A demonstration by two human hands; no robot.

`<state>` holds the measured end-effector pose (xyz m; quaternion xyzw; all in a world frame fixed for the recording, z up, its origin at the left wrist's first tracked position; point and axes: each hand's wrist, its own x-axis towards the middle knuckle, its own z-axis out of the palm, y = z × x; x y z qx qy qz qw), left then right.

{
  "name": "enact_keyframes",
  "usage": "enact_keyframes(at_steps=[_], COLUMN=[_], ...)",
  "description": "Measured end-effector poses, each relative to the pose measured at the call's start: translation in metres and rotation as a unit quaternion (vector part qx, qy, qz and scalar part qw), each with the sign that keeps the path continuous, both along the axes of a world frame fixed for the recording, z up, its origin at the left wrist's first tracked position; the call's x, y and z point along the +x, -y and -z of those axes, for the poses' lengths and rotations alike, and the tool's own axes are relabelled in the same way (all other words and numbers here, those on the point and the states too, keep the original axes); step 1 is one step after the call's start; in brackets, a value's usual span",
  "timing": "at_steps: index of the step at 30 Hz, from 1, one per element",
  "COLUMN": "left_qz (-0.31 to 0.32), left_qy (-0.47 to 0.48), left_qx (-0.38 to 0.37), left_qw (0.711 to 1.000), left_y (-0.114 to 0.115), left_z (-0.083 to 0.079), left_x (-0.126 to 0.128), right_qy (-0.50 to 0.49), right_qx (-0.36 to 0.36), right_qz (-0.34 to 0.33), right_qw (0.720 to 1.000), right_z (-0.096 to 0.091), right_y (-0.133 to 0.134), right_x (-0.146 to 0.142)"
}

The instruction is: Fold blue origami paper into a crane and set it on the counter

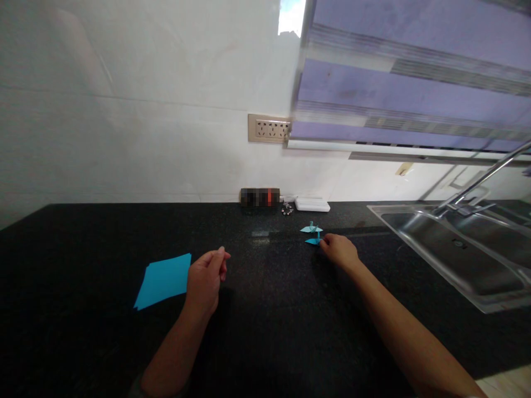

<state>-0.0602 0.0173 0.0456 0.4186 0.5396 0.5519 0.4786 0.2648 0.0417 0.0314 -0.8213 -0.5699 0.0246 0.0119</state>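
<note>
My right hand (339,250) is closed on the edge of a bright blue paper crane (314,241), low over the black countertop or resting on it. Just behind that one stands a paler, light blue paper crane (310,228). My left hand (207,273) is raised a little in front of me with its fingers curled and the thumb laid against them; nothing shows in it. To its left lies a stack of blue paper squares (165,281), slightly fanned, its right edge partly hidden by the hand.
Against the wall sit a dark box (260,197), a small beaded string (286,209) and a white flat case (312,204). A steel sink (431,260) with a faucet (468,190) is set in the counter (265,342) at right. Sockets (269,129) and a purple blind (385,94) are above.
</note>
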Motion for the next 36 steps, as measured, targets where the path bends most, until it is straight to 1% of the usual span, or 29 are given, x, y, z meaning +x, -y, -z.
enact_keyframes(at_steps=[5,9,11,12,14,15,17,21,24,28,31,33,34,35,36], left_qz=[-0.001,-0.001,0.007,0.012,0.017,0.016,0.013,0.017,0.022,0.025,0.01,-0.001,-0.001,0.011,0.027], left_qy=[-0.002,-0.01,-0.008,-0.009,-0.015,-0.018,-0.022,-0.031,-0.041,-0.07,-0.138,-0.22,-0.273,-0.336,-0.411], left_qx=[0.007,0.004,0.002,0.001,-0.002,-0.003,-0.004,-0.005,-0.015,-0.002,0.029,0.045,0.047,0.05,0.045], left_qw=[1.0,1.0,1.0,1.0,1.0,1.0,1.0,0.999,0.999,0.997,0.99,0.974,0.961,0.94,0.91], left_y=[0.0,0.001,0.001,0.0,0.0,-0.001,-0.001,-0.002,-0.001,0.001,-0.005,-0.013,-0.018,-0.022,-0.027], left_z=[-0.001,0.0,0.002,0.003,0.005,0.005,0.005,0.004,0.004,-0.001,-0.011,-0.017,-0.019,-0.02,-0.021], left_x=[0.0,0.0,0.0,0.0,-0.001,-0.001,-0.001,0.0,0.002,0.0,-0.018,-0.041,-0.056,-0.072,-0.088], right_qy=[-0.004,-0.008,-0.01,-0.017,-0.039,-0.048,-0.069,-0.085,-0.085,-0.087,-0.1,-0.109,-0.118,-0.124,-0.13], right_qx=[0.005,0.018,0.033,0.054,0.075,0.071,0.032,0.011,0.006,0.011,0.007,0.0,-0.009,-0.015,-0.018], right_qz=[-0.004,-0.007,-0.014,-0.026,-0.068,-0.092,-0.124,-0.143,-0.14,-0.153,-0.174,-0.174,-0.173,-0.176,-0.179], right_qw=[1.0,1.0,0.999,0.998,0.994,0.992,0.989,0.986,0.986,0.984,0.98,0.979,0.978,0.976,0.975], right_z=[-0.003,-0.017,-0.025,-0.028,-0.029,-0.027,-0.02,0.005,0.02,0.029,0.032,0.035,0.037,0.038,0.04], right_y=[0.002,0.01,0.017,0.02,0.024,0.026,0.027,0.026,0.025,0.023,0.022,0.02,0.019,0.019,0.018], right_x=[0.002,0.003,-0.004,-0.009,-0.024,-0.033,-0.052,-0.076,-0.081,-0.077,-0.072,-0.068,-0.067,-0.066,-0.065])
